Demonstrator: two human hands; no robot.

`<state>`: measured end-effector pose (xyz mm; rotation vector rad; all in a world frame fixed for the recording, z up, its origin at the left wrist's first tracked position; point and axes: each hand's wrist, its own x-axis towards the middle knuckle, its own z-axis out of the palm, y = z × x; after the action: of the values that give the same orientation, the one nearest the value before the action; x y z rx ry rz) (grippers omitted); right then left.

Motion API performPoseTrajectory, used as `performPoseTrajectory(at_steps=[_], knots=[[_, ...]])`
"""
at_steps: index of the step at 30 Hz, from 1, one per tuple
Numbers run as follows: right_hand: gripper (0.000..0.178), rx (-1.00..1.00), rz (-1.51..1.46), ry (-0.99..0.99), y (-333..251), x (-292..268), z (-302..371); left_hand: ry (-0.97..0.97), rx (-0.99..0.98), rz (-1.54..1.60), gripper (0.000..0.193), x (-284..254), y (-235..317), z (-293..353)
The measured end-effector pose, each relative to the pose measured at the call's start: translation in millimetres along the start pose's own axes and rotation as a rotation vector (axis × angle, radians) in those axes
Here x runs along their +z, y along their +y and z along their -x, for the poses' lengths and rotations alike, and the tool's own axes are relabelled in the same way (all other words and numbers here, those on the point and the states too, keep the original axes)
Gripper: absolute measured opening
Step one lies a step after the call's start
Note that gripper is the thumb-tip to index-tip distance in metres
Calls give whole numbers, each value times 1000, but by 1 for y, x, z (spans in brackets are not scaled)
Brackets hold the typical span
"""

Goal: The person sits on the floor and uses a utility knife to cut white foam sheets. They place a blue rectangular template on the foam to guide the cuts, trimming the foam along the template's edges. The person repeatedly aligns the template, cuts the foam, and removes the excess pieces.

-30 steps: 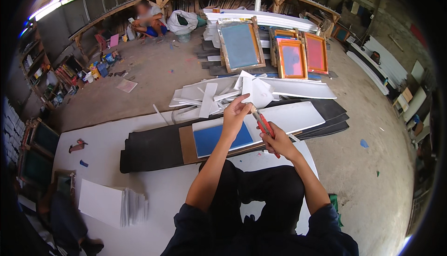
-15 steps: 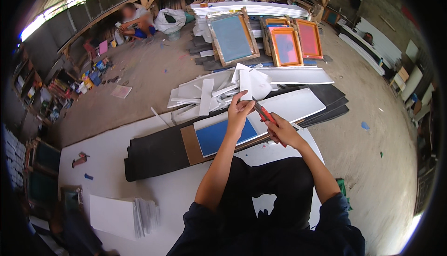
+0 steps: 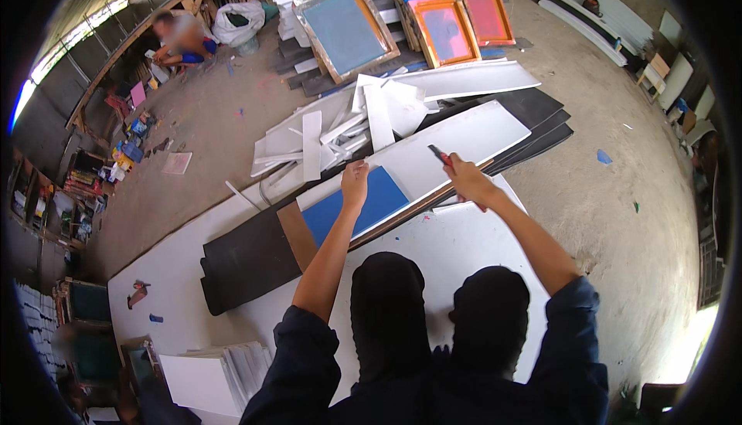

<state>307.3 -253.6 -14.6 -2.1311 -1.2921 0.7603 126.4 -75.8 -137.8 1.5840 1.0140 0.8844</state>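
My right hand (image 3: 471, 181) is closed around a red and black box cutter (image 3: 444, 158). Its dark tip points up and left, above a long white board (image 3: 471, 135). My left hand (image 3: 355, 184) is over the upper edge of a blue rectangular panel (image 3: 386, 201), fingers bunched together; whether anything is pinched in them is hidden. The blue panel lies on the white board, beside a brown strip (image 3: 296, 233). Beneath them are dark grey sheets (image 3: 247, 259).
White offcuts (image 3: 311, 147) lie heaped beyond the board. Screen-printing frames (image 3: 345, 27) lean farther back. A stack of white sheets (image 3: 201, 382) stands at lower left, near a red-brown tool (image 3: 138, 294). Another person (image 3: 182, 39) crouches at far left.
My hands have moved apart. The left has come down to the blue panel's upper edge, and the right has drawn the cutter away from it. The view has shifted.
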Motion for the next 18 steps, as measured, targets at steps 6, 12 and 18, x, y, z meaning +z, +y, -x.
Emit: performPoseTrajectory(at_steps=[6,12,18], knots=[[27,28,236,-87,67,89,-71,33,267,-571,31,42,-76,1],[23,-62,321,-163,91,146,-140,70,200,-933,43,72,-102,8],[20,-89,356,-130,81,173,-173,34,178,-1047,46,79,-99,8]])
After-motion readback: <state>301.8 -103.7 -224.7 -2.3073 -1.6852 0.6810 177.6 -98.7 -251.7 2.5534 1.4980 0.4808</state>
